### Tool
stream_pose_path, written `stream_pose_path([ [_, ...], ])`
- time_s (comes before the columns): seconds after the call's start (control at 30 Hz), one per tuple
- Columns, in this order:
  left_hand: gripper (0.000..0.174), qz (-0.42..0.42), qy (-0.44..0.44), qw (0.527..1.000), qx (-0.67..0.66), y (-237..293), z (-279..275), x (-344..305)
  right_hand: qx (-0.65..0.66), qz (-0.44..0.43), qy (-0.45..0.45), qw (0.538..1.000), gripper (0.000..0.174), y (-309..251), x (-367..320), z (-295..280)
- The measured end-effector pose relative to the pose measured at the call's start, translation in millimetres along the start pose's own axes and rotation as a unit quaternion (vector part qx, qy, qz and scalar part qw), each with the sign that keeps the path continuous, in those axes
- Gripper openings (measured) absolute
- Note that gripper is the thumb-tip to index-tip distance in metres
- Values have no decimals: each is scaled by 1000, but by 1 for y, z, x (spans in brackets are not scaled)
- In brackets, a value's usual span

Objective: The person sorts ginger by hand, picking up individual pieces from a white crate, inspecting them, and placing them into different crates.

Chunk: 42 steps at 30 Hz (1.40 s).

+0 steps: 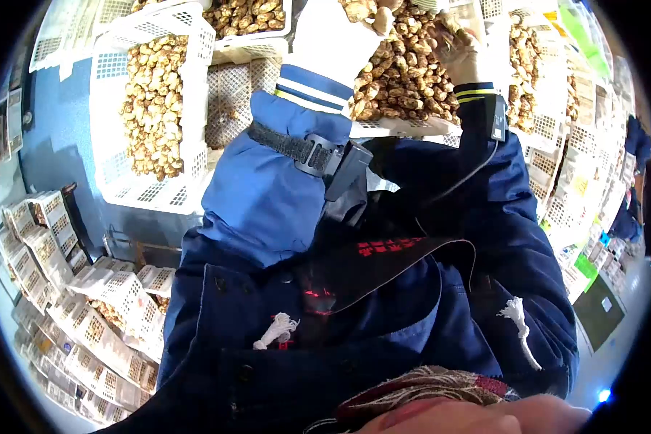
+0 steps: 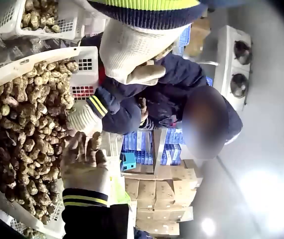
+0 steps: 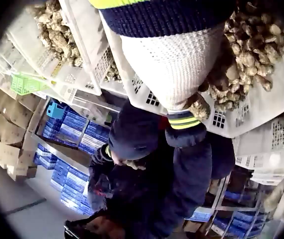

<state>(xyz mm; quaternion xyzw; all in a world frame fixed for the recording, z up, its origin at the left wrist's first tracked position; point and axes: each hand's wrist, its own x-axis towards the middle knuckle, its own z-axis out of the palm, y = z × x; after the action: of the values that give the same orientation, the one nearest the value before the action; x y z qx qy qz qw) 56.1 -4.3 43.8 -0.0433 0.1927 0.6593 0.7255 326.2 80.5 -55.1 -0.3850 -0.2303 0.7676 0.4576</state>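
Showing white and overexposed at the top of the head view, the left hand (image 1: 333, 40) lies at one side of a perforated plastic crate (image 1: 405, 129) heaped with tubers (image 1: 401, 79). They are small, knobbly and rounded, in mottled brown and tan. Over the crate's other side, the right hand (image 1: 459, 58) has its fingers bent. A smooth blue oversleeve (image 1: 257, 195) bunches below a woven black strap (image 1: 278, 145); another white crate (image 1: 195, 119) holds paler, earth-flecked tubers.

Seen from the left wrist, the left hand wears a ribbed white knit glove with its thumb laid along the fingers; whether it grips anything cannot be told. The right hand's glove is stained dark at the fingers. Just beside it is another person's gloved hand (image 2: 82, 119), at the heap's edge. Creased cardboard boxes (image 2: 162, 191) stand behind.

From the right wrist, the right hand's coarse-knit glove covers its back, and its fingers curl round a lumpy, rough-skinned tuber (image 3: 200, 108) just above the crate's latticed wall.
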Motion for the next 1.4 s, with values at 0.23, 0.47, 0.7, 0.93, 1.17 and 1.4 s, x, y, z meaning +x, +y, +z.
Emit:
stream_pose_path([
  [0.23,33,-6,31,999,9,2,8,-2,-97,-36,-156,982,41,4,17,5],
  [0.47,29,-17,-1,999,38,6,2,1,-115,-71,-145,980,46,18,-20,49],
  [0.7,26,-12,10,999,45,5,11,-7,-212,-36,-28,976,31,30,-6,38],
  [0.93,26,29,57,996,60,3,14,-7,-898,103,10,427,55,71,42,27],
  [1.17,25,17,6,999,36,4,5,-3,-883,176,-36,434,60,46,51,21],
  [1.4,22,54,20,998,33,-7,-1,0,-157,107,-1,982,22,36,-35,17],
])
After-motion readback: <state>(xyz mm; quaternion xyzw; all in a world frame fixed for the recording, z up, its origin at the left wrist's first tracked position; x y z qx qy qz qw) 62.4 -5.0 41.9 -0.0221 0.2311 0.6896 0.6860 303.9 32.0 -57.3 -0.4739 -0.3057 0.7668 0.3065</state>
